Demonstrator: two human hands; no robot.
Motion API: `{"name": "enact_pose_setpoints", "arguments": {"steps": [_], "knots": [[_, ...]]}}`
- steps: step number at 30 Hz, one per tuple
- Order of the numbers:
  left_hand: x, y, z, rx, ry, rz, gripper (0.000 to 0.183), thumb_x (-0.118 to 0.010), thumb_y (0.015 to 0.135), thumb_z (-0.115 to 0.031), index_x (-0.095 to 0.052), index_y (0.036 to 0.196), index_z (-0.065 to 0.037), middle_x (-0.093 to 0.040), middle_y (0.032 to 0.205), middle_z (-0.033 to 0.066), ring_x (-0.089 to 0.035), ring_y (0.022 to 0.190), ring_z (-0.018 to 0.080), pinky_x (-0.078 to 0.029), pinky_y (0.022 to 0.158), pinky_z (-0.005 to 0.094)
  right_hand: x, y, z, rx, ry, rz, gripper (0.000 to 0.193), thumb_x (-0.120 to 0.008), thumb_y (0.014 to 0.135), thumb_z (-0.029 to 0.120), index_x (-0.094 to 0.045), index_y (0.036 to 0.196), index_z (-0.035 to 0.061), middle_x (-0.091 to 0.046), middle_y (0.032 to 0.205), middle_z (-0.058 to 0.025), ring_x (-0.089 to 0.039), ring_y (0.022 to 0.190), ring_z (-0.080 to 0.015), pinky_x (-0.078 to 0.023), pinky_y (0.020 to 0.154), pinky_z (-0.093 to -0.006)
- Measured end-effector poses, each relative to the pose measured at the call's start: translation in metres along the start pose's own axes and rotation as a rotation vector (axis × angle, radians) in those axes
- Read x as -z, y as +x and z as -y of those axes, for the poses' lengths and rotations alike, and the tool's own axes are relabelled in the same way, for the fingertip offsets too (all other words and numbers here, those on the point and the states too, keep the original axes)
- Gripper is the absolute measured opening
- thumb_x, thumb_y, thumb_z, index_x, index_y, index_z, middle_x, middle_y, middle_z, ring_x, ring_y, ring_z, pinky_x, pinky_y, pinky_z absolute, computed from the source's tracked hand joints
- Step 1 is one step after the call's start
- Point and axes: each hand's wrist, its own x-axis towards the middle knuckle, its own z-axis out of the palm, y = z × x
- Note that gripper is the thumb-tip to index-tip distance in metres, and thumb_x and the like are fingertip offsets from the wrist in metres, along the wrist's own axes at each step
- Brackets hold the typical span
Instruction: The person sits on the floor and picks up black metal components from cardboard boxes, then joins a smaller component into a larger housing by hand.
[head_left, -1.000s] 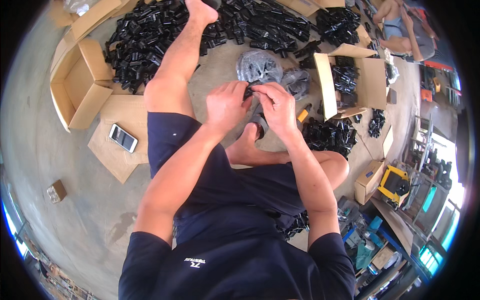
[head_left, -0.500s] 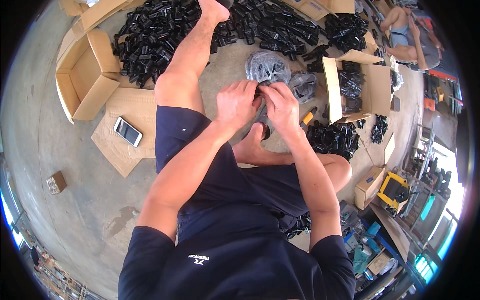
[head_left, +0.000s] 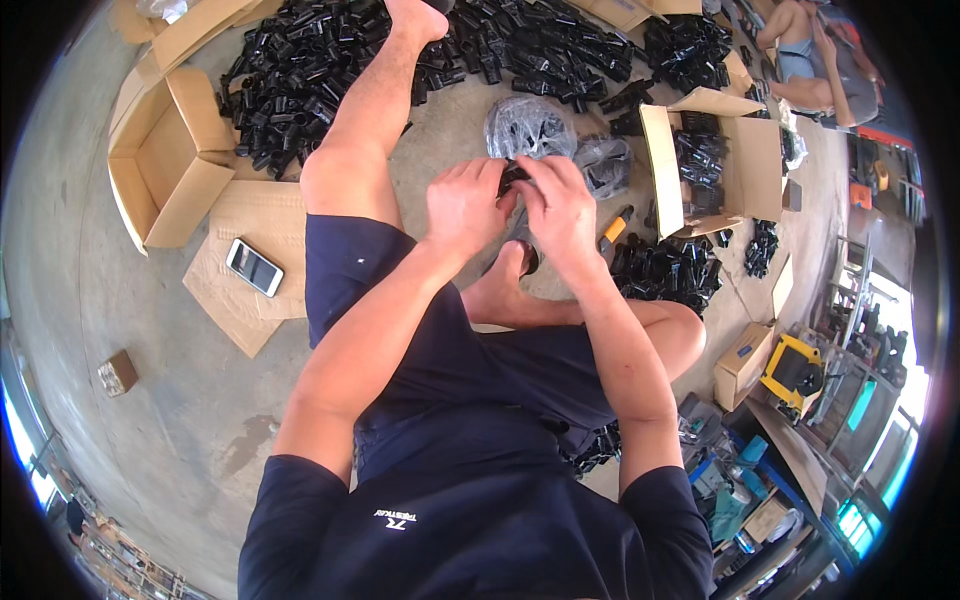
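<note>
In front of my crossed leg, both hands meet around a small black part (head_left: 513,176), glossy and mostly hidden by the fingers. My left hand (head_left: 464,208) is closed on its left side. From the right, my right hand (head_left: 560,212) pinches the same piece with thumb and fingers. Just beyond the hands lie a clear plastic bag (head_left: 530,127) and a second clear bag (head_left: 604,168), both holding dark pieces. A tool with a yellow-orange handle (head_left: 615,230) rests to the right of my right hand.
A large heap of black tubular parts (head_left: 290,85) spreads across the far floor. An open carton (head_left: 755,165) at right holds more; a smaller pile (head_left: 665,270) lies below it. At left are an open box (head_left: 165,165) and a phone (head_left: 254,267) on flat cardboard. Another person (head_left: 815,70) sits far right.
The black part has turned slightly in my fingers, and my right fingers have shifted on it. The whole view has shifted a little; both hands stay together.
</note>
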Motion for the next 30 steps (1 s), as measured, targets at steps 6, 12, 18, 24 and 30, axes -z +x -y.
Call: {"name": "enact_pose_setpoints", "arguments": {"steps": [6, 12, 18, 24, 30], "knots": [[0.002, 0.001, -0.005, 0.028, 0.002, 0.043, 0.032, -0.082, 0.069, -0.016, -0.069, 0.098, -0.012, -0.072, 0.088, 0.0053, -0.07, 0.077, 0.0256, -0.056, 0.065, 0.0374, 0.011, 0.003, -0.004, 0.06, 0.019, -0.008, 0.028, -0.076, 0.079, 0.005, -0.074, 0.106, 0.0125, -0.064, 0.097, -0.0061, -0.062, 0.089, -0.0282, -0.054, 0.074, -0.0386], [0.002, -0.003, -0.004, 0.012, -0.014, 0.071, 0.035, -0.08, 0.067, -0.017, -0.067, 0.098, -0.009, -0.071, 0.09, 0.0045, -0.07, 0.084, 0.0249, -0.056, 0.068, 0.039, 0.001, -0.003, -0.011, 0.144, -0.017, 0.018, 0.026, -0.076, 0.077, 0.003, -0.074, 0.102, 0.0099, -0.064, 0.096, -0.0048, -0.063, 0.088, -0.027, -0.055, 0.071, -0.0375], [0.003, -0.002, -0.003, 0.073, -0.035, 0.105, 0.033, -0.081, 0.071, -0.018, -0.069, 0.1, -0.006, -0.071, 0.09, 0.0088, -0.07, 0.079, 0.0286, -0.057, 0.069, 0.0395, 0.005, 0.0, -0.005, -0.016, 0.088, -0.017, 0.038, -0.076, 0.079, 0.002, -0.071, 0.115, 0.0091, -0.066, 0.098, -0.0072, -0.065, 0.09, -0.0254, -0.056, 0.073, -0.0342], [0.012, 0.005, -0.009, 0.514, -0.903, 0.521, 0.027, -0.071, 0.093, -0.005, -0.065, 0.116, 0.008, -0.073, 0.101, 0.0122, -0.071, 0.094, 0.0148, -0.058, 0.081, 0.0279, 0.023, -0.017, -0.031, -0.678, 1.072, 0.245, 0.037, -0.068, 0.092, 0.0, -0.062, 0.129, 0.0005, -0.07, 0.103, -0.0036, -0.064, 0.082, -0.0081, -0.055, 0.072, -0.0251], [0.002, -0.001, -0.013, 0.547, -1.065, 0.421, 0.034, -0.07, 0.09, 0.006, -0.059, 0.122, 0.002, -0.07, 0.102, 0.0082, -0.068, 0.093, 0.0135, -0.057, 0.081, 0.0281, 0.015, -0.026, -0.034, -0.763, 1.13, 0.142, 0.033, -0.071, 0.092, 0.005, -0.064, 0.123, -0.0034, -0.071, 0.095, -0.0049, -0.064, 0.075, -0.0089, -0.055, 0.067, -0.025]]}}
